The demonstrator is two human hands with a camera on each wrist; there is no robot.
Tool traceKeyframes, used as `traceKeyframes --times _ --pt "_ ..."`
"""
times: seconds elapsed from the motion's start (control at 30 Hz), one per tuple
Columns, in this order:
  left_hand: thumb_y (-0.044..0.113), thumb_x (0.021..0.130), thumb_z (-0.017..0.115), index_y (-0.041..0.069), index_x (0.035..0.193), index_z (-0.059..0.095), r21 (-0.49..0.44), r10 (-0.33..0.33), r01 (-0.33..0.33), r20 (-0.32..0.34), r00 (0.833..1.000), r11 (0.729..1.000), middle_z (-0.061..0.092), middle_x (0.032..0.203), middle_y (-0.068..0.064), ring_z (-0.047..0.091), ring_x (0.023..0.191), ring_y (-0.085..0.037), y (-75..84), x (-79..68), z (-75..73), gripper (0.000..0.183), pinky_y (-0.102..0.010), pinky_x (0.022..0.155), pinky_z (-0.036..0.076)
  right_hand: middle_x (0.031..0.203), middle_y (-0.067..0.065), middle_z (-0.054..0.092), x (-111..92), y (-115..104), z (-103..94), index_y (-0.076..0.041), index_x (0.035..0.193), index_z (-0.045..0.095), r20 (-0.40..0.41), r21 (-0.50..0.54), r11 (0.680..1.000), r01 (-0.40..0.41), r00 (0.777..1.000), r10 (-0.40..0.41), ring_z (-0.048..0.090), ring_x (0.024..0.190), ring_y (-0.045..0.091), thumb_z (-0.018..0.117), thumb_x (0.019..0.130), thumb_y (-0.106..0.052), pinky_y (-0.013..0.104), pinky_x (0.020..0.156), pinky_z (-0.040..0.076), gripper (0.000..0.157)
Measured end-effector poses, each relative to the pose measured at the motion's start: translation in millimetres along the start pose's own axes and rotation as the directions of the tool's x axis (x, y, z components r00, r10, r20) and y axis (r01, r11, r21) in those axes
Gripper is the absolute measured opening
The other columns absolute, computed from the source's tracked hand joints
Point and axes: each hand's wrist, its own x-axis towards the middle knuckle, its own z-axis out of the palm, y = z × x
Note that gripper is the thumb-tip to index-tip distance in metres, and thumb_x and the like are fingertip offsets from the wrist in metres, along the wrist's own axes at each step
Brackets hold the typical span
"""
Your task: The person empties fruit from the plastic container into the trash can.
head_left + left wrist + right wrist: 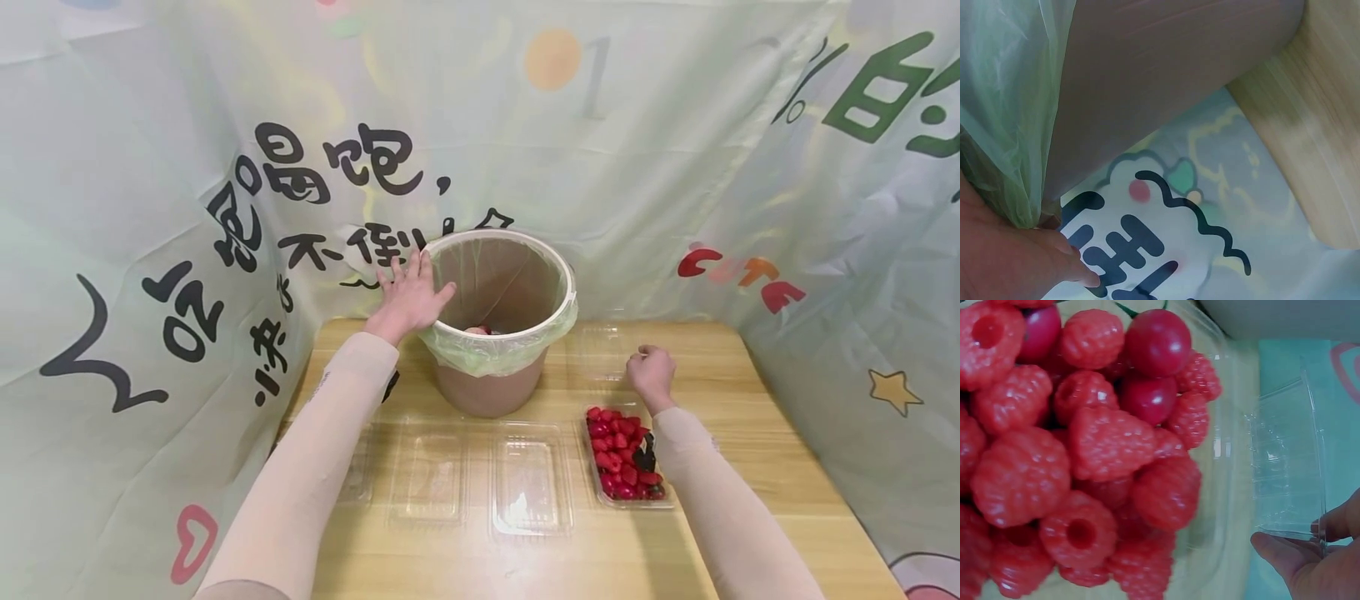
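My left hand rests against the left rim of a brown bin, fingers straight and spread. A thin green bag lines the bin and folds over its white rim. My right hand pinches the edge of a clear plastic container, with thumb and fingers on its near corner in the right wrist view. Just in front of that hand stands a clear box full of raspberries and some smooth round red fruits.
Several clear plastic trays stand on the wooden table, among them a middle one and a right one. Something reddish lies inside the bin. Printed cloth hangs around the table's back and sides.
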Motion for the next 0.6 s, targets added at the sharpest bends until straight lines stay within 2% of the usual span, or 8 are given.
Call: traceKeyframes --times 0.23,0.6 --pt "0.059 0.108 0.034 0.001 0.168 0.001 -0.003 -0.001 0.001 -0.001 1.0 1.0 -0.004 0.177 -0.022 -0.004 0.16 -0.056 0.3 1.0 -0.3 0.091 -0.075 0.124 -0.009 0.143 0.04 0.055 1 9 6.0 0.018 0.144 0.05 0.012 -0.012 1.0 -0.017 1.0 0.017 0.039 0.144 0.056 0.039 0.099 -0.007 0.061 0.125 0.029 0.053" --pt "0.059 0.108 0.034 0.001 0.169 0.001 -0.014 -0.005 0.005 -0.002 1.0 1.0 -0.004 0.177 -0.021 -0.004 0.16 -0.055 -0.2 0.6 1.0 0.09 -0.074 0.125 -0.009 0.145 0.038 0.054 3 18 15.0 0.017 0.143 0.053 0.037 -0.038 0.999 -0.034 0.999 0.035 0.042 0.142 0.055 0.04 0.096 -0.006 0.06 0.123 0.035 0.053"
